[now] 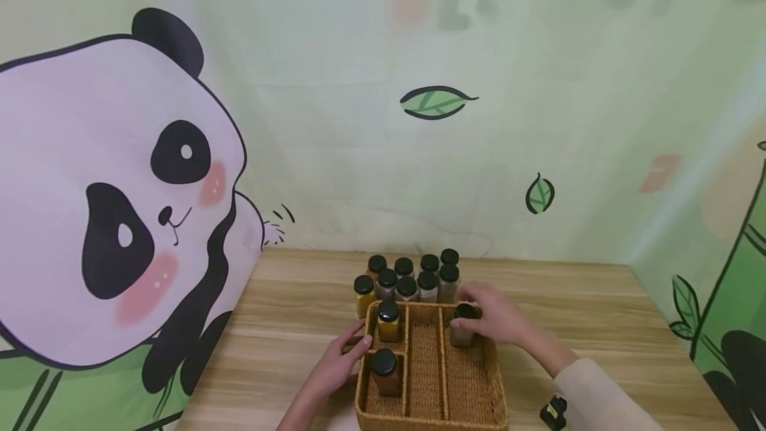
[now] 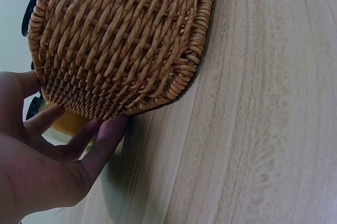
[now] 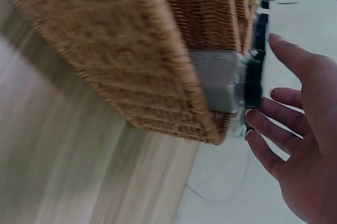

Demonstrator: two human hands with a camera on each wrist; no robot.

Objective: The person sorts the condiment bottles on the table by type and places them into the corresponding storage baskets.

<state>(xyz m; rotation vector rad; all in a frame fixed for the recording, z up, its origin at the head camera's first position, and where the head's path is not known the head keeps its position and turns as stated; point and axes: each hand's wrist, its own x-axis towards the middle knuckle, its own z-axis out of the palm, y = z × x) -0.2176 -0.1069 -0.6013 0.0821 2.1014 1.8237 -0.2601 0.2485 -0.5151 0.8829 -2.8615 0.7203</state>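
Note:
A brown wicker basket [image 1: 444, 384] with compartments stands on the table. My left hand [image 1: 336, 363] rests at its left side, thumb at the rim and fairly straight fingers touching the outer wall [image 2: 126, 39]. In the far end of the right compartment stands a grey spice jar [image 3: 216, 79] with a black lid. Around that lid is my right hand [image 1: 493, 316]; in the right wrist view its fingers are loosely spread, the thumb apart from the lid. The left compartments hold a yellow spice jar [image 1: 389, 329] and a reddish-brown spice jar [image 1: 387, 381], both black-lidded.
Several black-lidded spice jars [image 1: 427, 288] stand close together behind the basket, a yellow one [image 1: 363, 303] at their left end. A small black object [image 1: 553, 411] lies right of the basket on the wooden table [image 1: 574, 324]. Behind the table hangs a panda-print cloth [image 1: 335, 151].

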